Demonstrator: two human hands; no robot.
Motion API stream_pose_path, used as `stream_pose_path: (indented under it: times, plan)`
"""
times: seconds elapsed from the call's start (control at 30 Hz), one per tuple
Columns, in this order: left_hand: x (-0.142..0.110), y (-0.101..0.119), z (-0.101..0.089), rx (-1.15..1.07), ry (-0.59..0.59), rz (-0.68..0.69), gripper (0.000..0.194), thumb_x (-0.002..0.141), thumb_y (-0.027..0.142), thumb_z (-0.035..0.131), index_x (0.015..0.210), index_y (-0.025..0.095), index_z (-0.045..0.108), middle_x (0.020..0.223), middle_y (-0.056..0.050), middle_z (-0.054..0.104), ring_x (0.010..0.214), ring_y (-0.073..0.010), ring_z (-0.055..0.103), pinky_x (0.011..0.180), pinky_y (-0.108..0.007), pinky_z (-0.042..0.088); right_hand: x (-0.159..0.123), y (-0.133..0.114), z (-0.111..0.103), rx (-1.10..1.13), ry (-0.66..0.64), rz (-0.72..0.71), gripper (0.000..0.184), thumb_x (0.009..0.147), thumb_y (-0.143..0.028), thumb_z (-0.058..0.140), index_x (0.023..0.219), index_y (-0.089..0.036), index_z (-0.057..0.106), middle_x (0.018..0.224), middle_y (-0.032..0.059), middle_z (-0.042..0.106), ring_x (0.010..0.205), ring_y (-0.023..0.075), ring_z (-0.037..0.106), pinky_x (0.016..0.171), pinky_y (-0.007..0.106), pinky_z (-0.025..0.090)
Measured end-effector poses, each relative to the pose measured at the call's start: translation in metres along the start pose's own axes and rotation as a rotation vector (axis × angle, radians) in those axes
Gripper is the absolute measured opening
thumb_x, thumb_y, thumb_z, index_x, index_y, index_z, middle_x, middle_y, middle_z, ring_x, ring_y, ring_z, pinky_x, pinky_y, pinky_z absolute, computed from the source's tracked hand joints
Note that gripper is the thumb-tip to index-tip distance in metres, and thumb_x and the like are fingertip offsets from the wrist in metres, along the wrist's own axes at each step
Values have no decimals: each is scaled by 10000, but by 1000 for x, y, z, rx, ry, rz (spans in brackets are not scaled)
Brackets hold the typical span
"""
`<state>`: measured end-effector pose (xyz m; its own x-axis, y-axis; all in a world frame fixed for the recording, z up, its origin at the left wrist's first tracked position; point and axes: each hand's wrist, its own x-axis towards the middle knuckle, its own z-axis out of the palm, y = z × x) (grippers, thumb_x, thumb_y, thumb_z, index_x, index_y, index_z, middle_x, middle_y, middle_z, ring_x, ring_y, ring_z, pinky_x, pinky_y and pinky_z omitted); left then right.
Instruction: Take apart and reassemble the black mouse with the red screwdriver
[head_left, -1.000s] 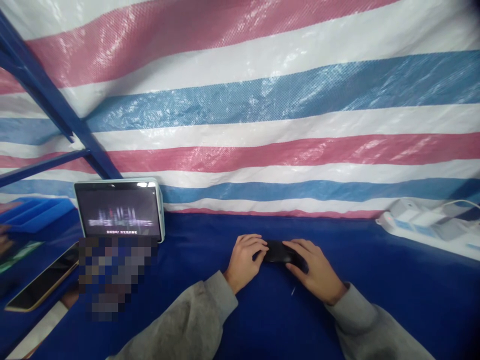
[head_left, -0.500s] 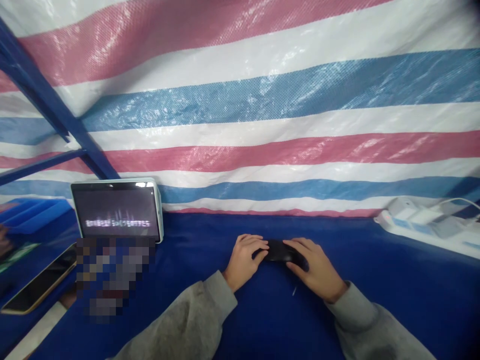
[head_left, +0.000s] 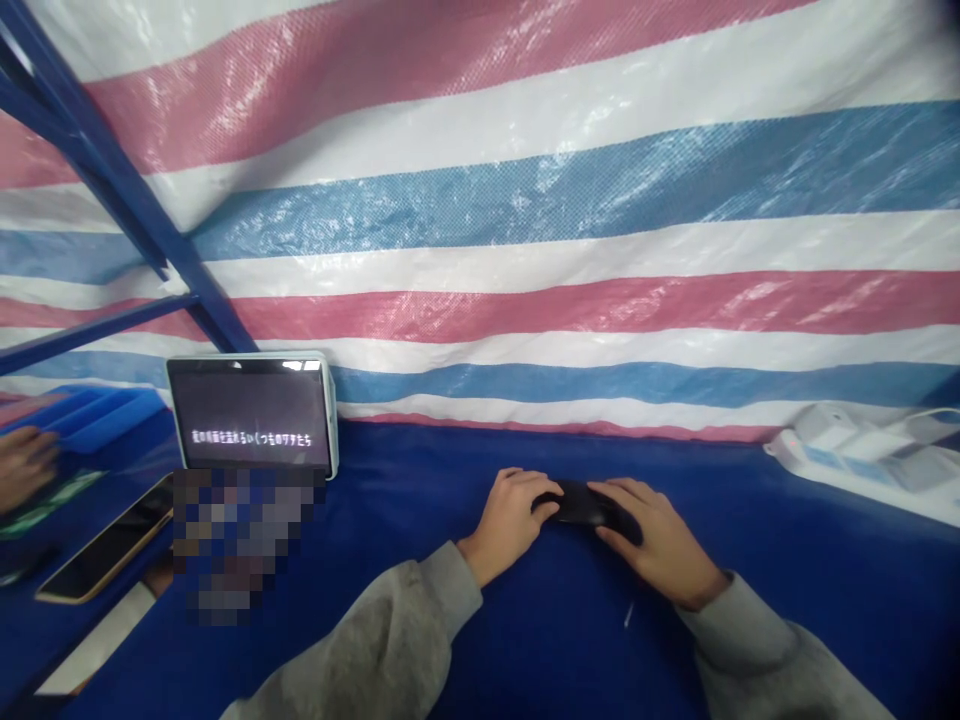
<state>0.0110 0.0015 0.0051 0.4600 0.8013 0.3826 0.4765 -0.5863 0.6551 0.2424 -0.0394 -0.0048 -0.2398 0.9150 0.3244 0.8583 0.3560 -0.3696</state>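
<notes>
A black oblong object (head_left: 581, 503), smooth and slightly shiny, lies low over the blue table between my two hands; its exact kind I cannot make out. My left hand (head_left: 517, 515) grips its left end, thumb at the near side and fingers curled over the far side. On the right end, my right hand (head_left: 656, 535) holds it the same way, fingers and thumb around it. Both palms hide the object's ends. A small thin white bit (head_left: 628, 615) rests on the table just in front of my right hand.
Left of my hands stands a tablet (head_left: 253, 415) showing text, with a blurred-out patch below. Further left are a phone (head_left: 109, 540), a blue tray (head_left: 105, 415) and another person's hand (head_left: 26, 465). A white power strip (head_left: 862, 465) with plugs sits right. Striped sheeting (head_left: 570, 230) hangs behind.
The whole view has shifted, so most things appear further right. My hands keep hold of the black object. The other person's hand shows more at the left, and the tablet's text has become legible.
</notes>
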Motion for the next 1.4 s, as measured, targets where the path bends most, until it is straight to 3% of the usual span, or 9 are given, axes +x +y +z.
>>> stream_pose_path:
  times: [0.3,0.5,0.9,1.03,1.13,1.3,1.4]
  plan:
    - [-7,2,2,-3,60,35,171,899,135,668,1025,238,719,1089,-19,746,1050,-209,676,999,-409,447,0,0,2,20,9,3,411,850,-385,572,1239,-260,625,1202,100,667,1101,280,635,944,471,513]
    - [-7,0,3,23,46,35,193,932,129,614,1059,241,707,1122,-7,727,1070,-191,654,987,-370,445,0,2,10,87,41,16,459,859,-450,563,1265,-243,617,1222,114,645,1137,285,614,980,471,499]
    - [-7,3,-1,27,30,26,175,942,164,602,1065,239,701,1134,-13,713,1076,-199,648,996,-380,459,1,0,8,33,34,-2,448,852,-411,566,1268,-251,615,1219,111,657,1123,282,631,953,464,510]
    - [-8,5,-3,85,-56,66,408,875,294,720,1266,254,610,1341,-52,601,1237,-251,563,1065,-429,427,1,3,4,33,-29,-14,513,812,-323,589,1322,-263,581,1287,109,631,1173,291,612,980,480,501]
    - [-8,6,-2,132,-113,93,532,826,318,774,1312,251,567,1370,-70,574,1266,-276,536,1079,-456,413,0,4,0,55,-71,-21,587,770,-238,601,1355,-264,556,1313,102,622,1187,287,613,994,483,504]
    - [-8,8,-3,118,-37,57,403,927,333,655,1307,245,548,1272,-59,649,1194,-250,587,1066,-458,415,1,3,-6,143,0,-23,480,890,-382,552,1354,-257,556,1300,100,660,1162,270,651,986,469,529]
    - [-9,10,-5,113,-33,45,441,986,370,557,1401,259,459,1312,-62,626,1207,-234,579,1071,-448,419,3,2,-8,158,46,9,427,955,-436,454,1319,-259,588,1261,84,696,1100,250,693,944,436,560]
